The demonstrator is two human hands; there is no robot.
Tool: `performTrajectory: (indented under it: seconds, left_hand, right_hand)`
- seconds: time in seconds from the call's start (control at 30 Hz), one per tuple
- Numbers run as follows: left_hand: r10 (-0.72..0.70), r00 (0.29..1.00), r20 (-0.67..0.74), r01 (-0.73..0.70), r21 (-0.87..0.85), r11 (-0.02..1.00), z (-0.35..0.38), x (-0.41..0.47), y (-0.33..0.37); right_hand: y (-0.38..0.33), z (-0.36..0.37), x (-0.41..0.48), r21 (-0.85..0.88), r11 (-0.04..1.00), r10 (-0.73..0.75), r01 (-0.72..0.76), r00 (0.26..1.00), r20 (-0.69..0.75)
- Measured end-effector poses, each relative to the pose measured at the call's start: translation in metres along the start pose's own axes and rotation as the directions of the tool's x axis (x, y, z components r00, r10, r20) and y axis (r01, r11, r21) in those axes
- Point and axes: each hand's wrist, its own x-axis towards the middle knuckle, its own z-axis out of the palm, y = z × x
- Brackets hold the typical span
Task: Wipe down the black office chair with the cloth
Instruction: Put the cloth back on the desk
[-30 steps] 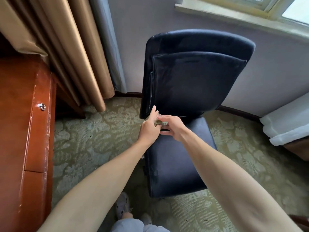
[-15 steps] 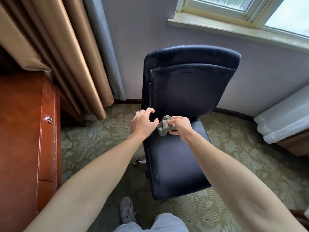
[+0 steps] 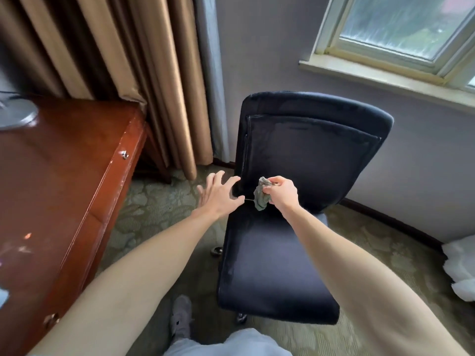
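Right hand [image 3: 282, 195] is fisted tight around a scrunched grey-green cloth [image 3: 261, 195], which hangs out the thumb side right at the crease where the black chair [image 3: 295, 160] back meets the seat. Left hand [image 3: 218, 192] sits just left of the cloth, fingers spread wide, holding nothing, thumb by the chair's left edge. Wooden desk [image 3: 64, 176] is further left.

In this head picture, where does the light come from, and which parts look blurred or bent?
Head view: daylight enters from the window at upper right, leaving a soft sheen on the chair seat; the left hand is slightly smeared; the wide lens bends the forearms and the desk edge.
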Motion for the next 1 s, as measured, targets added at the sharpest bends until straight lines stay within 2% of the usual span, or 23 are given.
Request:
performTrajectory:
  seconds: [0.13, 0.2, 0.43, 0.77, 1.0]
  left_hand:
    - [-0.094, 0.995, -0.031, 0.095, 0.022, 0.995, -0.005, -0.038, 0.0]
    - [-0.13, 0.99, -0.059, 0.133, 0.05, 0.99, -0.009, -0.056, -0.005]
    - [-0.265, 0.952, -0.154, 0.275, 0.053, 0.96, -0.034, -0.113, -0.055]
    - [-0.477, 0.849, -0.226, 0.488, -0.007, 0.873, -0.072, -0.239, -0.188]
    - [-0.624, 0.729, -0.281, 0.63, -0.081, 0.772, -0.091, -0.352, -0.284]
  right_hand:
    - [-0.001, -0.006, -0.026, -0.188, 0.965, -0.18, 0.184, 0.983, 0.041]
    - [-0.001, -0.002, -0.038, -0.21, 0.944, -0.244, 0.254, 0.967, 0.071]
    - [-0.017, 0.049, -0.08, -0.216, 0.904, -0.325, 0.37, 0.921, 0.216]
    - [-0.068, 0.195, -0.18, -0.254, 0.816, -0.374, 0.519, 0.81, 0.452]
    - [-0.098, 0.313, -0.285, -0.211, 0.708, -0.427, 0.674, 0.646, 0.633]
